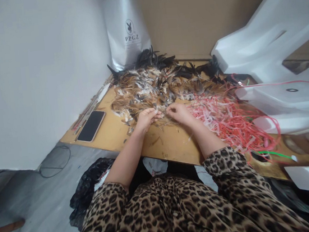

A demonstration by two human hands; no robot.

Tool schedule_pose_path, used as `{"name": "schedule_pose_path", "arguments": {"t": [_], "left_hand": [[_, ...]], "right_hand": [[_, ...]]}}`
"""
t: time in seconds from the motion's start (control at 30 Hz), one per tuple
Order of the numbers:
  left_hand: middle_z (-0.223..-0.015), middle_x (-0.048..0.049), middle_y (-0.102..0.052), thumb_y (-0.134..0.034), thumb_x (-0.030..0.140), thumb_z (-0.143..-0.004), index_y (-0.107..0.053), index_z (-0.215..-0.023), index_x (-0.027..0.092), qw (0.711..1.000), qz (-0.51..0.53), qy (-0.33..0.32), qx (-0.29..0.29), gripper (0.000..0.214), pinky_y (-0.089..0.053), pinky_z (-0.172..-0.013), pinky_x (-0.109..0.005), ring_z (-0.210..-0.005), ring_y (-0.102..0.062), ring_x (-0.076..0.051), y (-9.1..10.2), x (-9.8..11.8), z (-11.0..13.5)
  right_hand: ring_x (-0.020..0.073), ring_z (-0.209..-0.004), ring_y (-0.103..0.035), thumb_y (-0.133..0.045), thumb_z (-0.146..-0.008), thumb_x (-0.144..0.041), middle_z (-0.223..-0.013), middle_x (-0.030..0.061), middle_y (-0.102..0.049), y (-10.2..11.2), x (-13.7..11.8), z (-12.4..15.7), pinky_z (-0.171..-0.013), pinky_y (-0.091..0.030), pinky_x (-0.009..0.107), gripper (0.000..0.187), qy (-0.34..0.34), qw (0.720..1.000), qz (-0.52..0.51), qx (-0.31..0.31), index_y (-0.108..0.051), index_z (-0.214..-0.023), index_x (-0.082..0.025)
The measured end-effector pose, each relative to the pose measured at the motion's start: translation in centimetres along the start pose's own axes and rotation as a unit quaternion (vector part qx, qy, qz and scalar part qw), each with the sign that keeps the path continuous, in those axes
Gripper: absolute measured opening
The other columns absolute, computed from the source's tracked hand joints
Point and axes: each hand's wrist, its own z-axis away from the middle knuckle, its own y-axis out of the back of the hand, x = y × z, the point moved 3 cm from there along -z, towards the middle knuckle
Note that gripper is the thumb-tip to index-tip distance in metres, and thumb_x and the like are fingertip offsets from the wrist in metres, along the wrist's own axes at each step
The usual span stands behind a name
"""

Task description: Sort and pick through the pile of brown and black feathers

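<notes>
A heap of brown, white and black feathers (146, 84) spreads over the wooden tabletop. At its near edge my left hand (146, 119) is closed in a pinch on a small pale feather. A short gap to the right, my right hand (180, 113) has its fingers curled together. Whatever sits between those fingertips is too small to make out. Beside my right wrist lies a tangled pile of pink and red ribbon strips (225, 120), touching the feathers.
A phone (92, 125) lies at the table's left, near thin sticks along the wall. Behind the feathers stands a silver-white bag (129, 42). A large white machine (282, 97) takes up the right side. Below left, a black plastic bag (87, 188) rests by the table.
</notes>
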Motion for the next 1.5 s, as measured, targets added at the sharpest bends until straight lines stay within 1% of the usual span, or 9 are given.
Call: {"name": "schedule_pose_path", "arguments": {"t": [0.07, 0.17, 0.27, 0.33, 0.57, 0.87, 1.13, 1.23, 1.5], "left_hand": [[-0.079, -0.0066, -0.069, -0.071, 0.024, -0.065, -0.057, -0.078, 0.01, 1.0, 0.015, 0.007, -0.006, 0.023, -0.043, -0.05, -0.014, -0.06, -0.063, -0.008, 0.0, 0.0, 0.0], [-0.083, -0.0069, -0.069, -0.069, 0.02, -0.067, -0.059, -0.08, 0.01, 0.998, 0.042, 0.038, -0.034, 0.019, -0.042, -0.049, -0.012, -0.063, -0.063, -0.007, -0.1, -0.1, 0.0], [-0.083, -0.0065, -0.069, -0.066, 0.015, -0.07, -0.061, -0.081, 0.009, 0.992, 0.066, 0.071, -0.077, 0.013, -0.042, -0.048, -0.01, -0.062, -0.062, -0.006, -0.2, -0.3, 0.0], [-0.082, -0.0061, -0.068, -0.063, 0.013, -0.073, -0.062, -0.082, 0.009, 0.988, 0.076, 0.087, -0.105, 0.01, -0.041, -0.047, -0.008, -0.06, -0.061, -0.004, -0.2, -0.4, 0.0], [-0.073, -0.0028, -0.066, -0.058, 0.007, -0.075, -0.064, -0.081, 0.008, 0.979, 0.111, 0.117, -0.127, 0.009, -0.043, -0.047, -0.007, -0.056, -0.059, -0.002, -0.1, -0.7, -0.1], [-0.067, -0.0012, -0.063, -0.061, 0.008, -0.074, -0.061, -0.077, 0.009, 0.981, 0.105, 0.131, -0.1, 0.004, -0.041, -0.046, -0.007, -0.053, -0.056, -0.001, -0.2, -0.5, 0.2], [-0.064, -0.0028, -0.066, -0.073, 0.021, -0.061, -0.057, -0.075, 0.01, 0.998, 0.028, -0.05, 0.019, 0.024, -0.046, -0.052, -0.015, -0.055, -0.061, -0.007, -0.1, 0.2, -0.2], [-0.06, -0.0023, -0.065, -0.075, 0.027, -0.056, -0.056, -0.074, 0.011, 0.995, -0.035, -0.091, 0.024, 0.031, -0.047, -0.051, -0.019, -0.055, -0.062, -0.011, -0.5, 0.2, -0.2], [-0.068, -0.0039, -0.067, -0.075, 0.033, -0.056, -0.058, -0.077, 0.012, 0.998, -0.047, -0.039, -0.009, 0.035, -0.047, -0.055, -0.019, -0.06, -0.063, -0.011, -0.3, -0.4, -0.2]], "right_hand": [[0.0099, -0.053, -0.045, -0.061, -0.069, -0.032, -0.058, -0.0015, -0.054, 0.1, 0.2, -0.1, -0.055, -0.034, 0.024, 0.014, -0.071, 0.983, -0.167, 0.022, -0.06, -0.067, -0.017], [0.0072, -0.049, -0.042, -0.07, -0.062, -0.036, -0.055, -0.0041, -0.053, -0.5, 0.1, 0.0, -0.05, -0.032, 0.022, 0.022, -0.143, 0.912, -0.384, 0.017, -0.059, -0.068, -0.017], [0.0076, -0.054, -0.048, -0.075, -0.056, -0.034, -0.059, -0.0032, -0.057, -1.7, -0.5, 0.1, -0.051, -0.033, 0.021, 0.026, -0.153, 0.852, -0.5, -0.008, -0.06, -0.068, -0.017], [0.0083, -0.058, -0.051, -0.076, -0.056, -0.033, -0.063, -0.0018, -0.06, -2.4, -0.8, 0.1, -0.052, -0.035, 0.021, 0.025, -0.145, 0.838, -0.526, -0.026, -0.061, -0.068, -0.017], [0.008, -0.058, -0.053, -0.074, -0.059, -0.032, -0.062, -0.0023, -0.061, -3.8, -0.4, 0.0, -0.058, -0.038, 0.022, 0.021, -0.119, 0.852, -0.51, -0.023, -0.064, -0.069, -0.017], [0.0079, -0.064, -0.053, -0.075, -0.057, -0.032, -0.071, -0.0027, -0.062, -3.3, -0.2, 0.0, -0.066, -0.04, 0.023, 0.023, -0.098, 0.887, -0.451, 0.016, -0.065, -0.071, -0.017], [0.0058, -0.047, -0.044, -0.075, -0.055, -0.038, -0.055, -0.0032, -0.057, -3.7, -0.1, 0.3, -0.044, -0.029, 0.019, 0.03, -0.18, 0.863, -0.472, 0.028, -0.062, -0.07, -0.016], [0.0052, -0.044, -0.04, -0.076, -0.052, -0.038, -0.051, -0.0036, -0.054, -3.8, -0.1, 0.3, -0.042, -0.027, 0.019, 0.031, -0.193, 0.856, -0.479, 0.034, -0.058, -0.062, -0.016], [0.0049, -0.043, -0.038, -0.074, -0.054, -0.039, -0.047, -0.0052, -0.051, -3.5, 0.0, 0.3, -0.044, -0.027, 0.02, 0.029, -0.171, 0.869, -0.46, 0.062, -0.056, -0.058, -0.016]]}}
